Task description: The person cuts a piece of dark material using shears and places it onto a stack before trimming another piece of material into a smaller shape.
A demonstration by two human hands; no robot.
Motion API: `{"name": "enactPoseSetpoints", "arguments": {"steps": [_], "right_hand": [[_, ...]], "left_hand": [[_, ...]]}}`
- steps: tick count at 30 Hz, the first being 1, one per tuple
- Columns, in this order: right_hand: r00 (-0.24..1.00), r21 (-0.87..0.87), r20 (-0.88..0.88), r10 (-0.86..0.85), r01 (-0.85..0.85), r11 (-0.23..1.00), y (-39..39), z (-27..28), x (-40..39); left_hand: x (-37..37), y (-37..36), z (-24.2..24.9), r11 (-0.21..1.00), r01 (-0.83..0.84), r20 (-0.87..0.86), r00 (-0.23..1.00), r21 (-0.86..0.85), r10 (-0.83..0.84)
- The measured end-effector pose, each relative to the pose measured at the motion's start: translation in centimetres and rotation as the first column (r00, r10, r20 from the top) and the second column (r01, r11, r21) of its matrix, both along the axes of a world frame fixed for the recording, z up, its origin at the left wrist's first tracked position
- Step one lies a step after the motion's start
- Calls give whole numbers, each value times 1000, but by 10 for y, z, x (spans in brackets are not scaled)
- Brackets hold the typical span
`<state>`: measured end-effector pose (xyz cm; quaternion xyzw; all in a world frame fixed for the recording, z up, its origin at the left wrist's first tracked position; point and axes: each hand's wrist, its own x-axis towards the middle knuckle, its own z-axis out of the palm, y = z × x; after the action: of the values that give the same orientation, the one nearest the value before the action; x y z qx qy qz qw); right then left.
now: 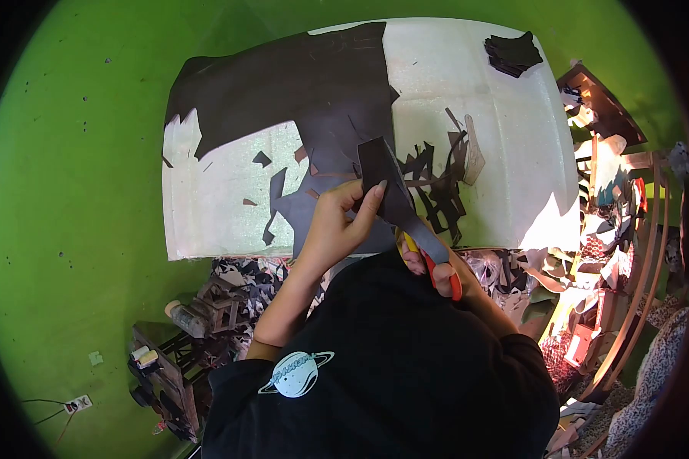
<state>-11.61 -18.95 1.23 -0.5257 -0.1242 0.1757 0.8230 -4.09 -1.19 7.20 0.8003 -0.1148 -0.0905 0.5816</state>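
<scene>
My left hand pinches a dark, flat leather-like piece between thumb and fingers, holding it above the table. My right hand is closed round scissors with red and yellow handles. Their blades lie along the right edge of the piece and are mostly hidden. A grey strip curves down from the piece over my right hand. Beneath the hands spreads a large dark sheet with ragged, cut-out edges. Thin dark offcuts lie in a heap just right of the held piece.
The white table bears a stack of dark cut pieces at its far right corner. A pale, narrow flat piece lies near the offcuts. Left below stand a plastic bottle and a wooden stool. Scraps crowd the floor around me.
</scene>
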Motion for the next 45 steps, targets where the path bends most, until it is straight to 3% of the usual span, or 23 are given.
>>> {"name": "enactPoseSetpoints", "arguments": {"steps": [2,5,15,17,21,26,30,35,38,41,45], "right_hand": [[992,-60,-97,81,-87,994,-4,4,0],[984,-26,-172,56,-61,998,-2,13,1],[984,2,-161,80,-80,997,0,10,0],[987,106,-156,48,-31,994,4,-2,-3],[987,70,-163,3,8,998,5,-14,-8],[990,-32,-126,57,-62,998,1,-2,-3],[984,-15,-180,17,-20,1000,3,5,-5],[996,-108,-82,24,-33,994,-2,7,0],[988,-146,-124,88,-105,984,-1,11,3],[1000,-96,26,-10,12,995,4,10,6],[1000,-199,25,17,-12,980,-2,9,5]], "left_hand": [[0,-1,3,1000,4,-38,999,-18,-5],[0,-1,5,1000,-7,-51,999,-16,6],[-3,-4,9,1000,-1,-8,1000,-12,1],[-5,-6,6,998,-9,-24,1000,-63,8],[-7,-4,1,997,1,-68,998,-73,-6],[-9,-7,5,996,-9,-53,999,-91,4],[-10,-8,4,997,-5,-43,999,-80,1],[-8,-2,-1,988,14,-148,988,-152,-37],[-7,0,5,979,59,-189,977,-193,-96],[-10,-4,-3,976,73,-213,970,-205,-118],[-10,-5,-3,985,79,-169,980,-156,-105]]}}
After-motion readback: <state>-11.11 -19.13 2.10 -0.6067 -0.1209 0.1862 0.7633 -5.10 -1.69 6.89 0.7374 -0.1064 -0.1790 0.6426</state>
